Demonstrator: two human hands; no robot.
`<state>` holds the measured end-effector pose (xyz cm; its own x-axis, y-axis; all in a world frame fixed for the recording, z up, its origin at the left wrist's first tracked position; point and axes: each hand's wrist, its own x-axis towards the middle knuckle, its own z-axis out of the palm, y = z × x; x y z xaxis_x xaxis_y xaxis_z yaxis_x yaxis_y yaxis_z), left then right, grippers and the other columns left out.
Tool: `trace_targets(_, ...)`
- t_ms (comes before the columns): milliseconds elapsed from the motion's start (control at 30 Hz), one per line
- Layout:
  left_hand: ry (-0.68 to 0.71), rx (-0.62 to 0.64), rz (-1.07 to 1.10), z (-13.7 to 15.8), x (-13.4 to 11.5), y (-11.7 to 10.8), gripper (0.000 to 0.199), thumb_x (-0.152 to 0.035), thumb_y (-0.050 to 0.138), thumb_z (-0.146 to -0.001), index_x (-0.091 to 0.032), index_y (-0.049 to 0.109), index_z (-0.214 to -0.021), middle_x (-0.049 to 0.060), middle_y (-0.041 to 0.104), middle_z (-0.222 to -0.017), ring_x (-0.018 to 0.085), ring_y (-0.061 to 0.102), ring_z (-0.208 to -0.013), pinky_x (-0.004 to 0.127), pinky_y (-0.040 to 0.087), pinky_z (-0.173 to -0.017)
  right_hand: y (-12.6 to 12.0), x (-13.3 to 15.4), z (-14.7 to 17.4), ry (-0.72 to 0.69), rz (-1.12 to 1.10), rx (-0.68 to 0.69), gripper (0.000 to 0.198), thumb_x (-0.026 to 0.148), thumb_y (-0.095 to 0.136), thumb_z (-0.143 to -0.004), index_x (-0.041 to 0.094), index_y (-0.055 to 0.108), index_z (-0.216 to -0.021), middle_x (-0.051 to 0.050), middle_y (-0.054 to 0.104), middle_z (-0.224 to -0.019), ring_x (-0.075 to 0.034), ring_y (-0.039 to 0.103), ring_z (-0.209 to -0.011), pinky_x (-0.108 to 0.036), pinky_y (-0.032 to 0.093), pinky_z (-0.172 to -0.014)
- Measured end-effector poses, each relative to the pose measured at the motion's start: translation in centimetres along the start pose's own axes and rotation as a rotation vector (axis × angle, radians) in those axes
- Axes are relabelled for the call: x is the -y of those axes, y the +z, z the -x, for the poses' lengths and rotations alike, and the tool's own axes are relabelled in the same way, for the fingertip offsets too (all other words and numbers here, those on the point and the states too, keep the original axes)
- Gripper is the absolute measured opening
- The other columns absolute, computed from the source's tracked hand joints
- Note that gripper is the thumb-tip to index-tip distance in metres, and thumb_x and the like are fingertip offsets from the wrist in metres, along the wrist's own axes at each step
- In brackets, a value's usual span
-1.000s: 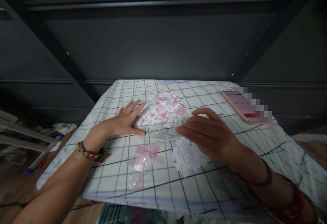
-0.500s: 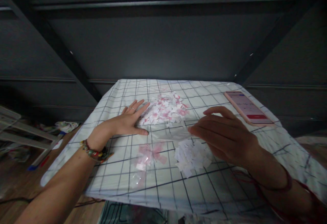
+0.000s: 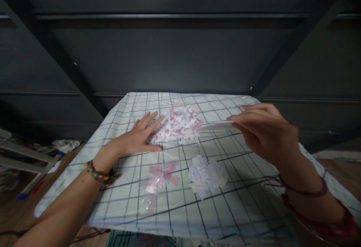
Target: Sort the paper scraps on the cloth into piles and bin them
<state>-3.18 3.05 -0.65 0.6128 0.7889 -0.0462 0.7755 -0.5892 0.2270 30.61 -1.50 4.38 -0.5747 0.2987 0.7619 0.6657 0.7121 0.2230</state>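
Observation:
A heap of white and pink paper scraps [image 3: 179, 125] lies on the table toward the back. My left hand [image 3: 138, 136] rests at the heap's left edge, with fingers spread and palm down. In my right hand [image 3: 263, 130], a thin, flat whitish strip [image 3: 216, 126] is pinched between the fingers. Its far end reaches the right side of the heap; what it is made of I cannot tell. Nearer to me lies a round pile of white paper pieces [image 3: 207, 175]. Left of that pile are pink translucent pieces [image 3: 163, 173] with a shiny clear wrapper [image 3: 149, 202].
A grid-patterned white cloth [image 3: 124, 196] covers the table, with a dark panelled wall [image 3: 158, 59] behind it. Just the corner of a phone [image 3: 244, 107] shows behind my right hand. A pale wooden frame [image 3: 28, 164] stands on the floor at the left.
My right hand has moved right and away from me with the strip, off the space above the white pile. It now covers most of the phone. My left hand stays by the heap.

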Motion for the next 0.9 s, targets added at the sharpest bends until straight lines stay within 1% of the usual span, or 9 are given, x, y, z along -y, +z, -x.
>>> trace_targets(67,0.032,-0.031,-0.022,-0.2,-0.3,0.1,0.095,-0.069,0.052,-0.076,-0.026,0.004,-0.146,0.017,-0.005,-0.152,0.043,-0.004,-0.137,0.063,0.012,-0.106,0.1,-0.8,0.2,0.004,-0.007,0.062,0.022,0.003,0.047,-0.080,0.022,0.055,-0.086,0.003,0.064,-0.068,-0.013,0.056,-0.058,-0.034,0.048,-0.070)
trace_targets(133,0.074,-0.055,-0.046,-0.3,-0.6,0.2,0.095,-0.067,0.052,-0.077,-0.027,0.003,-0.146,0.017,-0.004,-0.152,0.042,-0.003,-0.137,0.063,0.012,-0.106,0.4,-0.8,0.3,-0.007,-0.040,0.079,0.024,0.001,0.047,-0.079,0.022,0.055,-0.088,0.003,0.065,-0.070,-0.012,0.056,-0.060,-0.033,0.047,-0.071)
trace_targets(267,0.125,-0.073,-0.065,-0.6,-1.0,0.5,0.096,-0.066,0.054,-0.077,-0.028,0.000,-0.146,0.017,-0.002,-0.152,0.043,-0.002,-0.137,0.063,0.012,-0.105,1.0,0.7,0.0,-0.051,-0.090,0.030,0.028,-0.003,0.046,-0.078,0.020,0.055,-0.092,0.002,0.066,-0.074,-0.011,0.056,-0.064,-0.031,0.045,-0.072)
trace_targets(433,0.135,-0.072,-0.076,-0.8,-1.0,0.6,0.097,-0.067,0.053,-0.077,-0.025,0.001,-0.147,0.017,-0.001,-0.152,0.044,0.000,-0.136,0.061,0.012,-0.106,1.1,1.3,-0.2,-0.092,-0.123,0.125,0.024,-0.002,0.044,-0.081,0.017,0.056,-0.089,0.000,0.065,-0.074,-0.012,0.055,-0.068,-0.030,0.044,-0.071)
trace_targets(500,0.140,-0.078,-0.082,-0.8,-1.0,0.6,0.096,-0.068,0.052,-0.077,-0.025,0.001,-0.147,0.017,0.000,-0.152,0.043,0.000,-0.136,0.061,0.013,-0.106,1.0,0.9,0.0,-0.085,-0.159,0.135,0.024,-0.002,0.045,-0.080,0.017,0.056,-0.090,0.000,0.065,-0.074,-0.012,0.055,-0.068,-0.031,0.044,-0.070)
trace_targets(633,0.148,-0.068,-0.090,-0.8,-0.8,0.7,0.095,-0.069,0.049,-0.078,-0.023,0.003,-0.147,0.018,0.000,-0.151,0.043,0.000,-0.137,0.060,0.013,-0.107,1.0,0.4,0.2,-0.060,-0.149,0.075,0.026,-0.002,0.047,-0.080,0.017,0.056,-0.094,-0.002,0.066,-0.078,-0.013,0.055,-0.069,-0.032,0.044,-0.071)
trace_targets(767,0.159,-0.071,-0.099,-0.8,-0.8,0.7,0.095,-0.069,0.047,-0.078,-0.024,-0.001,-0.146,0.019,-0.001,-0.151,0.043,0.000,-0.137,0.060,0.015,-0.106,0.7,0.3,0.1,-0.062,-0.182,0.164,0.022,0.000,0.045,-0.082,0.018,0.057,-0.090,0.000,0.064,-0.072,-0.013,0.054,-0.068,-0.030,0.043,-0.069)
trace_targets(833,0.169,-0.079,-0.096,-0.8,-0.8,0.7,0.094,-0.069,0.047,-0.079,-0.024,-0.002,-0.146,0.019,-0.001,-0.151,0.043,0.001,-0.136,0.061,0.015,-0.106,0.3,-0.1,0.1,-0.027,-0.238,0.198,0.022,0.001,0.045,-0.082,0.019,0.057,-0.086,0.002,0.062,-0.068,-0.011,0.054,-0.065,-0.028,0.043,-0.068)
trace_targets(900,0.179,-0.085,-0.090,-0.9,-0.8,0.7,0.093,-0.067,0.048,-0.080,-0.025,-0.002,-0.146,0.018,0.000,-0.151,0.043,0.001,-0.136,0.061,0.015,-0.105,-0.1,-0.8,0.3,0.039,-0.267,0.184,0.021,0.002,0.046,-0.082,0.020,0.056,-0.084,0.002,0.062,-0.067,-0.011,0.055,-0.065,-0.028,0.044,-0.069)
